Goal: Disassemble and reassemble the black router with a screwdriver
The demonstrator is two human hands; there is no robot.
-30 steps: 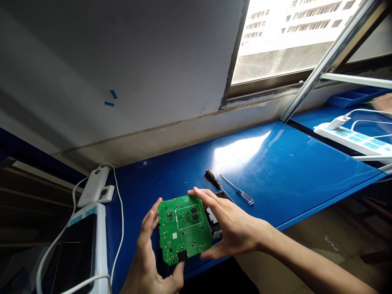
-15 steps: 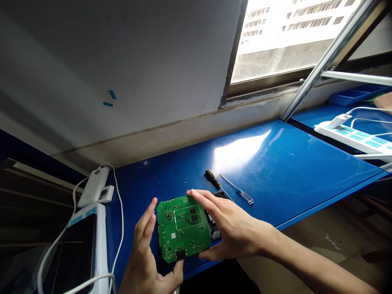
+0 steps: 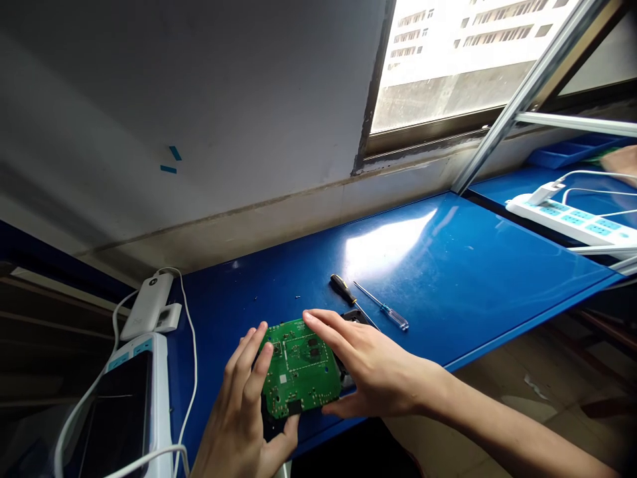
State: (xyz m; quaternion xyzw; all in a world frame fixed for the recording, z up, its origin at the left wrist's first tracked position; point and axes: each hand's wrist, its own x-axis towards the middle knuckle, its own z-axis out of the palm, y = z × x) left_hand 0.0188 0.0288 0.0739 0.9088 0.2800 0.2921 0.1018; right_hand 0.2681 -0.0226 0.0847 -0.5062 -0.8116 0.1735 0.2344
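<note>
A green circuit board (image 3: 301, 382) is held up between both hands near the front edge of the blue table. My left hand (image 3: 243, 405) is at its left side, fingers against the upper left edge and thumb at the lower edge by a black connector (image 3: 294, 406). Gripping the right side, my right hand (image 3: 373, 368) has its fingertips on the top edge and its thumb at the lower right corner. Behind the board and right hand, a black housing (image 3: 359, 318) is partly hidden. The shaft of a black-handled screwdriver (image 3: 343, 289) reaches over toward that housing.
A clear-handled screwdriver (image 3: 393, 316) lies to the right on the blue table (image 3: 478, 265). Small screws (image 3: 297, 297) lie behind the board. Left stand a white power bank (image 3: 148, 305), cables and a dark-screened phone (image 3: 119, 411). A power strip (image 3: 572, 219) is at far right.
My left hand has moved right, its fingers closing in over the board's left edge. The board now tilts slightly differently. My right hand keeps its grip.
</note>
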